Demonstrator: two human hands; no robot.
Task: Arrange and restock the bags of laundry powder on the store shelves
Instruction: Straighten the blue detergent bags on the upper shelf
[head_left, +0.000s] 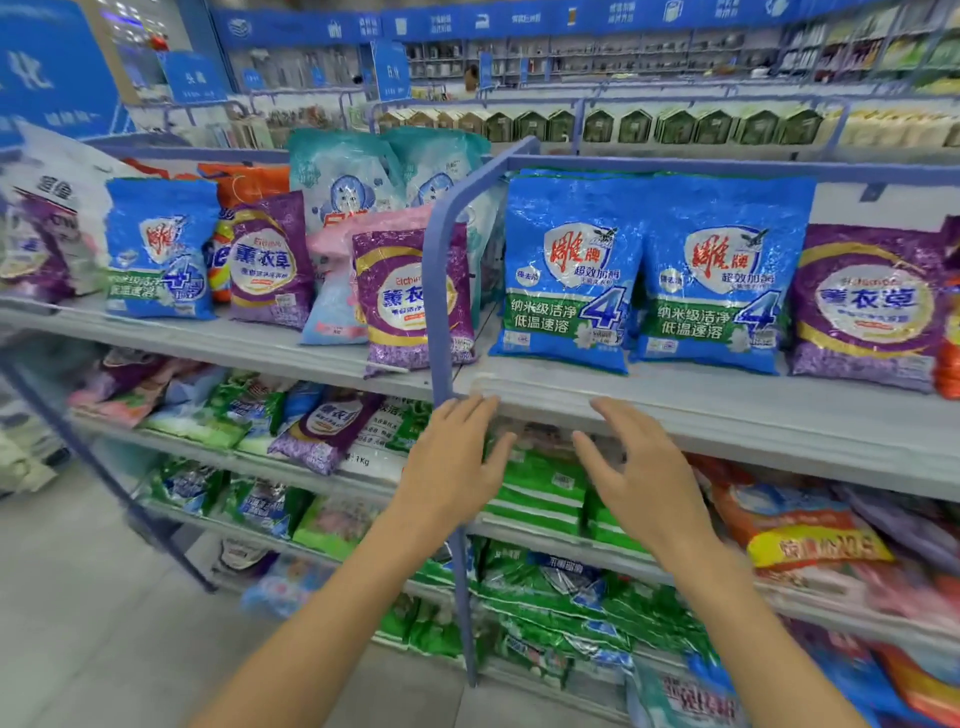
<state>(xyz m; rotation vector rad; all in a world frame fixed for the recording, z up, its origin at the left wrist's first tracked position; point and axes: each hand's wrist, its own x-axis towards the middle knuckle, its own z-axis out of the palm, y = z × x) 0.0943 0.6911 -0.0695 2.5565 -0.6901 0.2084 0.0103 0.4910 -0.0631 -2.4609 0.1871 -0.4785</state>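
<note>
Two blue laundry powder bags stand upright side by side on the top shelf, with a purple bag to their right. My left hand and my right hand hover empty just below the shelf's front edge, palms facing each other, fingers straight. Behind my hands lie green bags on the second shelf. Left of the blue upright post another purple bag leans, and a further blue bag stands at the left.
Lower shelves hold heaps of green, purple, pink and orange bags. Pale teal bags stand behind on the left section. The grey aisle floor lies to the lower left. More store racks run across the background.
</note>
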